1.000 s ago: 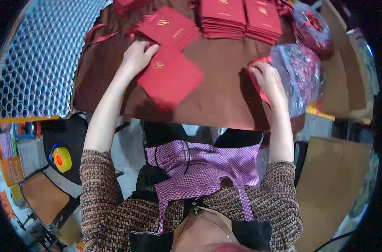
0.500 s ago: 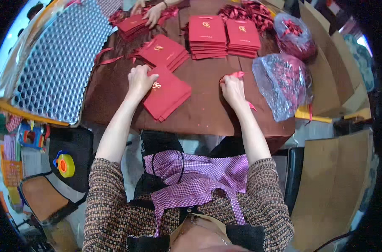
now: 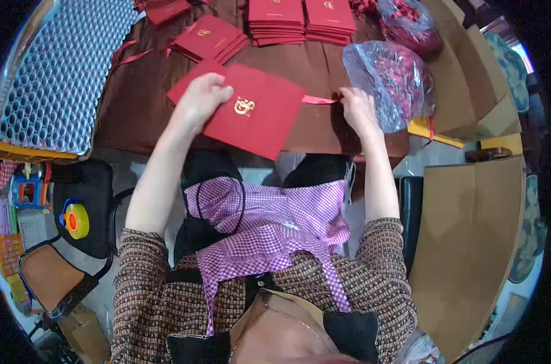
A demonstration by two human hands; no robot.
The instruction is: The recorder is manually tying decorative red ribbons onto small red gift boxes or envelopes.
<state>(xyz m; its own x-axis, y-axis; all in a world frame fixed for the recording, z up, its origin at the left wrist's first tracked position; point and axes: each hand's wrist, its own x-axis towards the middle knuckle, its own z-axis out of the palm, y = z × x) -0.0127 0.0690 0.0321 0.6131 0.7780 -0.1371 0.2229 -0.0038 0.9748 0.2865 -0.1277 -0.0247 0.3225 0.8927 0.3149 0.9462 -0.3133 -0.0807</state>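
Observation:
My left hand is closed on the left part of a flat red paper bag with a gold emblem, tilted over the table's near edge. From the bag's right edge a pinkish-red ribbon runs out straight to my right hand, whose fingers pinch its end. Another red piece shows partly under the left hand; the rest of it is hidden. Just beyond lies a slanting stack of red bags.
Two neat stacks of red bags stand at the far side of the brown-covered table. Clear plastic bags of dark red ribbons sit at right, beside cardboard. A blue-grey honeycomb panel borders the left.
The red bag has been lifted and turned toward me by my left hand. My right hand has moved right, drawing the ribbon out straight. The whole view has shifted, and the co-worker's hands are out of frame.

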